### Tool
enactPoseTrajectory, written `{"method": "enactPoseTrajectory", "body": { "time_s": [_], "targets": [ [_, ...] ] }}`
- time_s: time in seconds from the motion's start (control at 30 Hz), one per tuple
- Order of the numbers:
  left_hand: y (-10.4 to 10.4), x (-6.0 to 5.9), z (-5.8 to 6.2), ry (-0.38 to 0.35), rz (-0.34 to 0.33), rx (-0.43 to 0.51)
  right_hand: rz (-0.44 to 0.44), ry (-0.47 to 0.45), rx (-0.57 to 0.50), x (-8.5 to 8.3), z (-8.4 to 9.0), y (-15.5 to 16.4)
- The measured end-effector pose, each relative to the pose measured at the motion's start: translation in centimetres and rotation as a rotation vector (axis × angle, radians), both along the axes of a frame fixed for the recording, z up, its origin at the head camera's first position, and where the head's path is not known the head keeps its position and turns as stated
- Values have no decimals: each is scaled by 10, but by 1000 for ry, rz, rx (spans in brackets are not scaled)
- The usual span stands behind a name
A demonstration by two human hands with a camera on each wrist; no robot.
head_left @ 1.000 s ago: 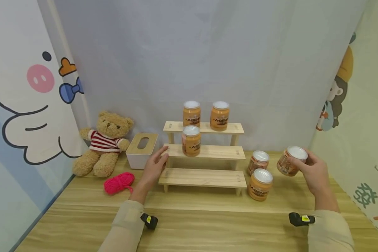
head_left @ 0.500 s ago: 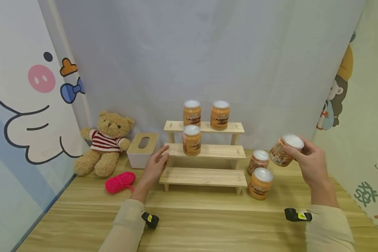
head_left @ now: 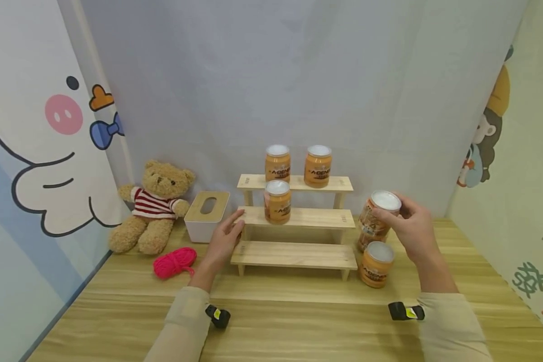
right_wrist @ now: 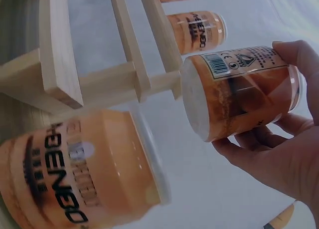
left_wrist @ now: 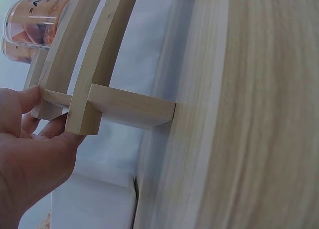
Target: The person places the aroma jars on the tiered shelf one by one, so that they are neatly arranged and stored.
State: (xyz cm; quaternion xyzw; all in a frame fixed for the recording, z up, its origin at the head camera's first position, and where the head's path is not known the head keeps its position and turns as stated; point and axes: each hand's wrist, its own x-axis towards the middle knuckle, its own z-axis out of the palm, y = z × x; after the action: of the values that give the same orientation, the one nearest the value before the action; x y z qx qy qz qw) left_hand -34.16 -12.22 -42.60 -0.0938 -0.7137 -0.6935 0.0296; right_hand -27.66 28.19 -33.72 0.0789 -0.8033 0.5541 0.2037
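Jar (head_left: 369,219) in the air, just right of the wooden stand (head_left: 294,255), is clamped between the thumb and fingers of your right hand (head_left: 414,223). Its base shows uncovered in the right wrist view, so that hold should let it land flat if you hold it level. Seen from the head, it overlaps the rear jar (head_left: 364,243), with the front jar (head_left: 377,272) near; lift the base well over both lids, since a low path could tip one. Your left hand (head_left: 223,239) grips the left end of the middle board (head_left: 319,217); light, steady pressure there should stop the stand sliding if bumped. Over the boards, give the shelf jar (head_left: 278,205) room.
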Motion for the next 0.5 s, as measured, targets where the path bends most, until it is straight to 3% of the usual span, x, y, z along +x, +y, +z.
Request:
{"method": "enactPoseTrajectory", "body": {
  "time_s": [0.23, 0.5],
  "targets": [
    [1, 0, 0, -6, 2, -1, 87, -81, 49, -15, 3, -33],
    [0, 0, 1, 9, -11, 4, 112, -110, 50, -38, 4, -61]
  ]
}}
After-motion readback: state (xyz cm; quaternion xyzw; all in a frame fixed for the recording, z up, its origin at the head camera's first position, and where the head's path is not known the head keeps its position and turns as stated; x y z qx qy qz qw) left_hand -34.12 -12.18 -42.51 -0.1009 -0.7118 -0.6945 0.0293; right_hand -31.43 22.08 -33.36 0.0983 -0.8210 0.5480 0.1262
